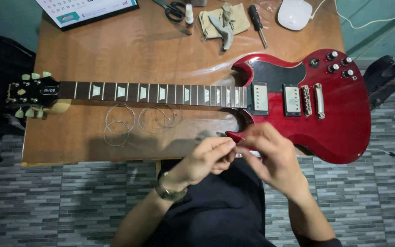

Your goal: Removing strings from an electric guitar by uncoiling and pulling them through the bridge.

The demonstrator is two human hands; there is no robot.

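Oddly, left hand and right hand pinch something too small to identify, hiding the red electric guitar's lower horn.

Obstacles — red electric guitar spanning the table, coiled strings at 9 o'clock of both hands; scissors, cloth, screwdriver at 12. Free room — bare tabletop between neck and far tools.
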